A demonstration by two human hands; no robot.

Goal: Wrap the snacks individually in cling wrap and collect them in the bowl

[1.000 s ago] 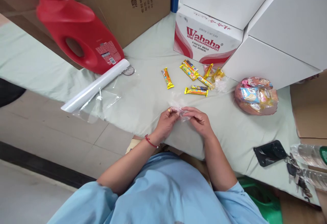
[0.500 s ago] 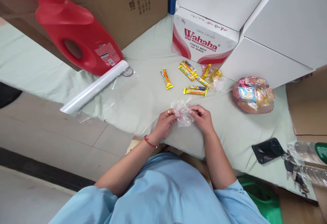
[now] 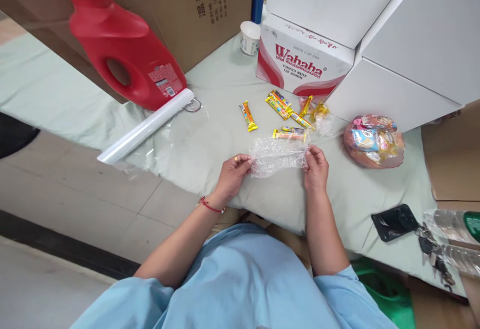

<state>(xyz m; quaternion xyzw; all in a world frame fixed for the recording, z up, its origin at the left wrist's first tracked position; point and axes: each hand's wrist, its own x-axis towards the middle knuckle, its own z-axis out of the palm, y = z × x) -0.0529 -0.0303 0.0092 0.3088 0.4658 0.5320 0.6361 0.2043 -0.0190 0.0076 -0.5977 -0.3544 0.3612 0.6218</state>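
A crinkled clear plastic film [image 3: 278,158] is stretched sideways between my two hands, over the front of the cloth-covered table. My left hand [image 3: 235,173] pinches its left end; a ring and a red bracelet show on that arm. At the opposite end my right hand [image 3: 317,167] pinches the film between thumb and fingers. Just beyond the film lie several yellow-wrapped snack sticks [image 3: 278,104], and a single snack stick [image 3: 248,116] rests apart to the left. Beside the group sits a crumpled clear wrapper [image 3: 327,124].
A roll of plastic bags [image 3: 146,128] leans near a red jug [image 3: 127,54] on the left. Behind stand a paper cup [image 3: 250,39] and a Wahaha carton [image 3: 300,59]. On the right are a bowl of snacks [image 3: 374,141], a black phone-like item [image 3: 394,222], keys [image 3: 427,244] and plastic bottles [image 3: 450,224].
The bunched film between my hands has been pulled out flat and wide. My right hand has moved right and my left hand slightly left. The paper cup has come into view.
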